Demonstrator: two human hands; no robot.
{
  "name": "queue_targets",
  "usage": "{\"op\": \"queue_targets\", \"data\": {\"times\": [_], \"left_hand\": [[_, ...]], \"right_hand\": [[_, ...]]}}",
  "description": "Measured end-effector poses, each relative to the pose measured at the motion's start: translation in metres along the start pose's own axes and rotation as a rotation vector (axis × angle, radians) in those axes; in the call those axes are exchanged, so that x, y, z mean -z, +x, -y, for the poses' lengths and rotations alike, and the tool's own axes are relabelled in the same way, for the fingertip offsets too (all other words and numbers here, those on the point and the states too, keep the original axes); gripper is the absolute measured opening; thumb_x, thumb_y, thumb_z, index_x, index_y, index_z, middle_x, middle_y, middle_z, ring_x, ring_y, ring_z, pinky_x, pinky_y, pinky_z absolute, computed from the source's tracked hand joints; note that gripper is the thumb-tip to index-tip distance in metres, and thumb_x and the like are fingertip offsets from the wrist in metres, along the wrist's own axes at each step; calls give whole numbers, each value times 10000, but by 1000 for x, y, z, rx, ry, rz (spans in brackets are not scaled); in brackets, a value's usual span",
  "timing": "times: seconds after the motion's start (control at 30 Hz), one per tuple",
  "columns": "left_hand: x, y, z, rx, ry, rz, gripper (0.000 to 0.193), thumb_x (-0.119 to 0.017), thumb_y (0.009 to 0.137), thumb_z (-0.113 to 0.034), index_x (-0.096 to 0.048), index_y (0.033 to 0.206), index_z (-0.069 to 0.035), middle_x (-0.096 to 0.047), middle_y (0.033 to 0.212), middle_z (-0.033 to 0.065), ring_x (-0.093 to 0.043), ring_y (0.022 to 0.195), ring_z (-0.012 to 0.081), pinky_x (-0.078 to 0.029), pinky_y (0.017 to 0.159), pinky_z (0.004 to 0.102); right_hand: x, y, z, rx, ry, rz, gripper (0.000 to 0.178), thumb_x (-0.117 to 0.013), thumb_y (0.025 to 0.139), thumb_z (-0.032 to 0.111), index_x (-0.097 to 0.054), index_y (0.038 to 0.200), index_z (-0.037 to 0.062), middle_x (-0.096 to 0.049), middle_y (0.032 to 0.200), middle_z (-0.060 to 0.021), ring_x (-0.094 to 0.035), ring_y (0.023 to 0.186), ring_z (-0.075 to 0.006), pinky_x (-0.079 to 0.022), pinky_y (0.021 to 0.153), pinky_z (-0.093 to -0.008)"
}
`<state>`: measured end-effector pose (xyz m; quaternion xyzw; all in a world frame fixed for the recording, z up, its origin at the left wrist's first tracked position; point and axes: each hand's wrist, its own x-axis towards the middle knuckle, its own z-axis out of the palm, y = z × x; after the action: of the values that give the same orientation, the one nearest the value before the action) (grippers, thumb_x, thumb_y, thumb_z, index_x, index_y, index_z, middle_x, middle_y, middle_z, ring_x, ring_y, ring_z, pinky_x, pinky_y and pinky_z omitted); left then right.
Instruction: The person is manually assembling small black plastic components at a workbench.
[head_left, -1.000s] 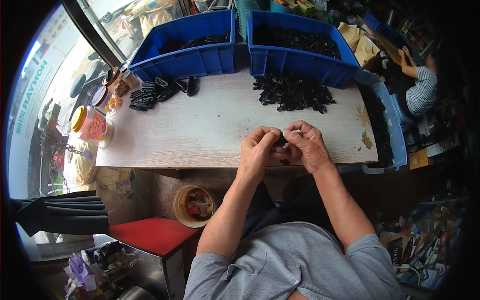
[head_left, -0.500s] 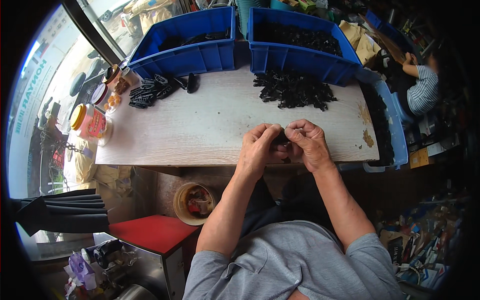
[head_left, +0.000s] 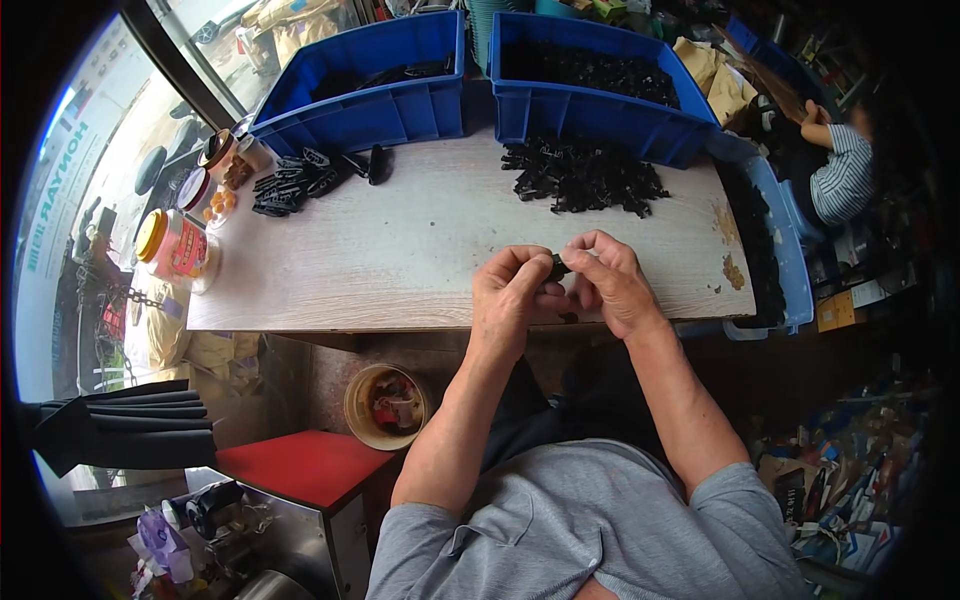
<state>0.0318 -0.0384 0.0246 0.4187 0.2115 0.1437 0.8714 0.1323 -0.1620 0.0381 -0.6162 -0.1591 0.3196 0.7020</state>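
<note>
Both hands meet over the near edge of the wooden surface (head_left: 400,250): the left hand (head_left: 510,295) and right hand (head_left: 612,282) each close their grip on one small black part (head_left: 558,266), pinched between the fingertips. A loose pile of black parts (head_left: 585,178) lies farther back, before a blue bin (head_left: 600,105).

Blue bins (head_left: 590,105), black parts (head_left: 585,178), pale wood-grain table (head_left: 400,260), red stool (head_left: 305,465).
</note>
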Motion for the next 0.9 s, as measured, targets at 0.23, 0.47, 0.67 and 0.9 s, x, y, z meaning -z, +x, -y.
{"op": "queue_targets", "data": {"times": [0.23, 0.47, 0.67, 0.9], "left_hand": [[1, -2, 8, -119, -82, 21, 165, -633, 915, -91, -608, 1038, 14, -633, 802, 51, -620, 608, 95, -580, 568, 259], [5, -3, 9, -112, -89, 56, 161, -623, 928, -83, -605, 1056, 13, -640, 805, 52, -628, 616, 99, -579, 578, 249], [5, -6, 11, -116, -5, 124, 205, -606, 967, -135, -597, 1092, 26, -665, 837, 83, -649, 661, 111, -578, 624, 249], [3, -6, 21, -291, 141, 132, 210, -622, 960, -125, -611, 1089, 40, -697, 895, 101, -673, 738, 142, -571, 672, 261]], "right_hand": [[-12, -4, -4, -6, -150, 15, 354, -678, 882, 375, -547, 712, 93, -487, 548, 28, -451, 427, -58, -368, 390, -233], [-10, -7, -7, 74, -133, -1, 327, -669, 879, 332, -528, 699, 99, -480, 543, 31, -451, 430, -60, -367, 386, -230], [4, -10, -6, 58, -23, -10, 314, -642, 887, 277, -487, 670, 112, -396, 492, 38, -443, 419, -77, -408, 406, -252], [73, 2, 29, 64, 149, -411, 335, -563, 910, 306, -463, 662, 105, -338, 418, 1, -523, 418, -174, -607, 563, -515]]}}
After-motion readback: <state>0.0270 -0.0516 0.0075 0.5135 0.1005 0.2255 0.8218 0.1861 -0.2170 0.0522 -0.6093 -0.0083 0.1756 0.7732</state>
